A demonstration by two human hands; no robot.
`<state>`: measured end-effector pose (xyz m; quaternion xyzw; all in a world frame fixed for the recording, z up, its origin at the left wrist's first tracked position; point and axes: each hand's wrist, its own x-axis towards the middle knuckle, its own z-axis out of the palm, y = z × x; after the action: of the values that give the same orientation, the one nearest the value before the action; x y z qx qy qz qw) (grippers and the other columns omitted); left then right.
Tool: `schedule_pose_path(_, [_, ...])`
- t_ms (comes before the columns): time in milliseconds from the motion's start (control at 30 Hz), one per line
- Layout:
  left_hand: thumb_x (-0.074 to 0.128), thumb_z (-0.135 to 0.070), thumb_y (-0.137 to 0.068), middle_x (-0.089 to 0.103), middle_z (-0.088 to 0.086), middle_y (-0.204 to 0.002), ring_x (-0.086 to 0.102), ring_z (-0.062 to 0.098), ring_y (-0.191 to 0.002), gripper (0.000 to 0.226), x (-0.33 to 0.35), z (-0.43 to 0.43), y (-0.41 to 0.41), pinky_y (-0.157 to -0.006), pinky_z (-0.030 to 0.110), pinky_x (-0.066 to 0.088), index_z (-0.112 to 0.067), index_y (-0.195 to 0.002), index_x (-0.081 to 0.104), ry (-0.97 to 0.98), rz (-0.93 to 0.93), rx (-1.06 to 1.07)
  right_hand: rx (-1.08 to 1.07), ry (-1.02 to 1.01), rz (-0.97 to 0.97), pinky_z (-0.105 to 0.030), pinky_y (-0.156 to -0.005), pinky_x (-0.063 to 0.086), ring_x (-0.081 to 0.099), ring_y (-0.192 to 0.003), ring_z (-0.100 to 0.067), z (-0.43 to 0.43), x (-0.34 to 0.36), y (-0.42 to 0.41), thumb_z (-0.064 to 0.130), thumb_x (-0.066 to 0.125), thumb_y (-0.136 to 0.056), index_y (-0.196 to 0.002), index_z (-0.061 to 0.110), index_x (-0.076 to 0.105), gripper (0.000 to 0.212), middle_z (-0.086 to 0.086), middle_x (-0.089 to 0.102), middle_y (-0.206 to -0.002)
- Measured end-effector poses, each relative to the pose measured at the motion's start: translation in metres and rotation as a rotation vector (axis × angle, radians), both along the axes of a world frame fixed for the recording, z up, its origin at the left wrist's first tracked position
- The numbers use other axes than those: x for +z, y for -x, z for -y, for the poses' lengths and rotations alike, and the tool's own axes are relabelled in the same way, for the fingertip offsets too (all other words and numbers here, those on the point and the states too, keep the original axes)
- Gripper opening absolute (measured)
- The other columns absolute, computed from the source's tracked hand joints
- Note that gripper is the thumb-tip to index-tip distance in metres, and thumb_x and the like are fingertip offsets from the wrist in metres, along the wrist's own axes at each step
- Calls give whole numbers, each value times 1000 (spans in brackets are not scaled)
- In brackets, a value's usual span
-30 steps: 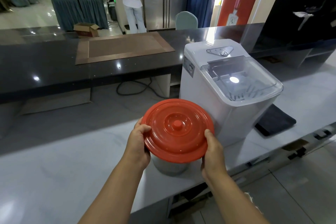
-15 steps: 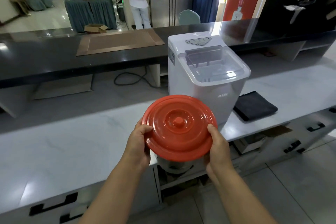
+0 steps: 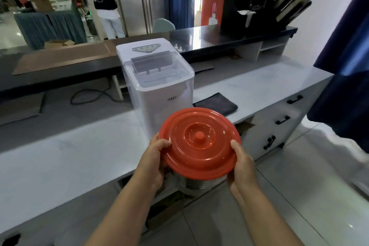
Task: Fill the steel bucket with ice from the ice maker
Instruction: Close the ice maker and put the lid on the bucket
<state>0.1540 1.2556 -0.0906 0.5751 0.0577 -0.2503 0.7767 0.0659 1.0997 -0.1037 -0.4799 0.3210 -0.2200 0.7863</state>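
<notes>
The bucket (image 3: 191,183) is mostly hidden. A red lid (image 3: 199,142) covers its top, and only a band of ribbed steel wall shows below the lid's near rim. Its base and inside cannot be seen.

The left hand (image 3: 154,158) and right hand (image 3: 242,164) clasp it from either side. Each thumb is hooked over the lid's rim, and the fingers are out of sight underneath.

The bucket is held in the air just off the counter's (image 3: 60,156) near edge, in front of the ice maker (image 3: 159,86), and the lid overlaps the machine's lower front. A dark cloth (image 3: 216,104) lies beside the machine at that edge.

A second ago the bucket was above the counter, left of the machine. The grip is unchanged, and more steel shows now.
</notes>
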Motion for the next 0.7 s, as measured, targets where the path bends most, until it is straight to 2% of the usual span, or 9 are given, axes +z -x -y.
schedule_pose_path(67, [48, -12, -79, 65, 2, -75, 59, 20, -68, 41, 2, 25, 6, -63, 31, 47, -25, -116, 60, 7, 11, -60, -38, -2, 21, -28, -69, 52, 68, -77, -15, 23, 4, 13, 24, 51, -95, -92, 12, 70, 23, -5, 73, -81])
schedule_pose_path(167, [45, -7, -82, 63, -1, -67, 57, 13, -54, 36, 4, 68, 10, -46, 25, 45, -26, -109, 60, 41, 5, -137, -106, -7, 27, -29, -68, 52, 69, -70, -12, 60, 9, 29, 23, 52, -94, -85, 14, 70, 23, -1, 73, -74])
schedule_pose_path(300, [48, -6, -79, 65, 2, -73, 58, 18, -61, 36, 1, 124, 6, -59, 31, 45, -20, -111, 59, 69, 5, -246, -238, -36, 10, -31, -68, 52, 67, -75, -17, 109, 12, 39, 23, 57, -92, -89, 12, 71, 17, -4, 73, -76])
schedule_pose_path(467, [48, -3, -78, 67, 2, -70, 61, 14, -56, 36, 2, 199, -8, -60, 31, 46, -18, -107, 63, 138, 32, -435, -354, -46, -10, -28, -56, 46, 64, -59, -14, 171, 14, 40, 22, 55, -91, -78, 16, 68, 19, 0, 68, -62])
schedule_pose_path(600, [43, 0, -85, 63, 0, -62, 57, 9, -44, 31, 4, 260, -32, -42, 18, 46, -10, -111, 57, 158, 46, -574, -444, -30, -24, -30, -60, 46, 62, -67, -18, 221, 15, 33, 23, 55, -92, -84, 15, 68, 17, -3, 68, -71])
schedule_pose_path(700, [42, 4, -86, 62, 3, -60, 57, 10, -40, 27, 8, 309, -50, -39, 17, 46, -8, -106, 55, 170, 5, -664, -501, -13, -35, -32, -63, 43, 58, -69, -19, 259, 16, 22, 24, 55, -91, -81, 17, 65, 16, -8, 62, -78])
